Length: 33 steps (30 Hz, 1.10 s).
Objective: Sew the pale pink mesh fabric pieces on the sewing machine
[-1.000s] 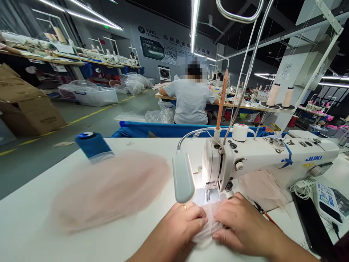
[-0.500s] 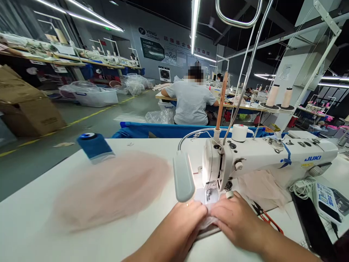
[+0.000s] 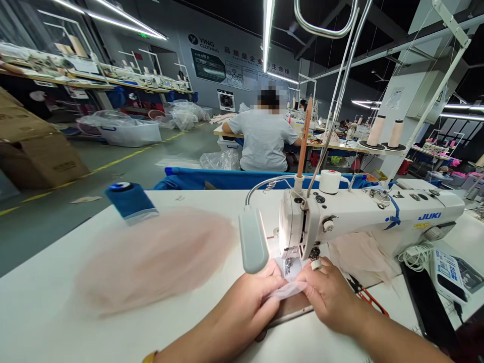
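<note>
A small piece of sheer pale fabric (image 3: 286,291) stretches between my two hands, just in front of the presser foot of the white sewing machine (image 3: 363,212). On its left edge, my left hand (image 3: 260,290) pinches it between thumb and fingers. My right hand (image 3: 324,288) is closed on the other edge, beside the needle area. Light from the machine's lamp (image 3: 253,241) falls on the cloth. Whether the fabric lies under the foot, I cannot tell. A larger heap of sheer pink fabric (image 3: 159,262) spreads over the table to the left.
A blue thread cone (image 3: 130,199) lies at the table's far left edge. Right of my right hand are red-handled snips (image 3: 372,300), more pink fabric (image 3: 365,257), a black phone (image 3: 425,307) and a white device with a coiled cable (image 3: 449,275). A person (image 3: 266,136) sits ahead, facing away.
My hands have drawn slightly apart and the left wrist has turned, so more of the fabric shows between them. The view has shifted a little. The pink heap has not moved.
</note>
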Motion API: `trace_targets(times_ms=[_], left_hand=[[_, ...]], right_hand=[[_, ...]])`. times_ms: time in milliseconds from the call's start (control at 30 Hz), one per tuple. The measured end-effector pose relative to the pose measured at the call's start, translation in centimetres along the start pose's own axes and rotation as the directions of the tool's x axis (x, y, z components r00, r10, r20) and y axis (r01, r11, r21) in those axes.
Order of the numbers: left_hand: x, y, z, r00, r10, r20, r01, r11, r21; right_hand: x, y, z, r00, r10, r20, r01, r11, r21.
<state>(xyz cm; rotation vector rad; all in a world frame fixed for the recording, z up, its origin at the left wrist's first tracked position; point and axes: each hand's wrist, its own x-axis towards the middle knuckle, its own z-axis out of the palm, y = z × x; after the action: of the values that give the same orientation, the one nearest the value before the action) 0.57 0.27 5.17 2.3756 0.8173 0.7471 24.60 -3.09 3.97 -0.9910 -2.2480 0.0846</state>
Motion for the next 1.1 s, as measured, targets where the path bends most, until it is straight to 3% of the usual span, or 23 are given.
trace_targets(times_ms=[67, 167, 333, 433, 700, 1000, 1100], left_hand=[[-0.2, -0.3, 0.3, 0.996, 0.048, -0.075, -0.046, 0.999, 0.023], [-0.3, -0.7, 0.7, 0.992, -0.075, -0.098, 0.076, 0.997, 0.008], [0.1, -1.4, 1.2, 0.991, -0.115, -0.066, 0.115, 0.993, -0.005], [0.3, -1.6, 1.4, 0.975, -0.222, -0.007, 0.221, 0.974, -0.053], [1.0, -0.2, 0.7, 0.928, -0.361, 0.091, 0.371, 0.916, -0.152], [0.9, 1.0, -0.4, 0.913, -0.389, 0.122, 0.408, 0.872, -0.270], [0.7, 0.7, -0.4, 0.942, -0.322, 0.095, 0.336, 0.905, -0.260]], right_hand=[[0.0, 0.0, -0.1, 0.999, -0.021, -0.028, 0.020, 1.000, -0.014], [0.1, 0.0, 0.0, 0.996, -0.025, -0.081, 0.024, 0.999, -0.023], [0.2, -0.2, 0.3, 0.989, -0.040, -0.143, 0.032, 0.998, -0.057], [0.3, -0.4, 0.4, 0.986, -0.036, -0.160, 0.026, 0.998, -0.065], [0.5, -0.5, 0.4, 0.987, -0.025, -0.161, 0.018, 0.999, -0.048], [0.4, -0.5, 0.5, 0.994, 0.023, -0.107, -0.030, 0.997, -0.070], [0.3, -0.3, 0.6, 0.996, 0.029, -0.081, -0.035, 0.997, -0.074]])
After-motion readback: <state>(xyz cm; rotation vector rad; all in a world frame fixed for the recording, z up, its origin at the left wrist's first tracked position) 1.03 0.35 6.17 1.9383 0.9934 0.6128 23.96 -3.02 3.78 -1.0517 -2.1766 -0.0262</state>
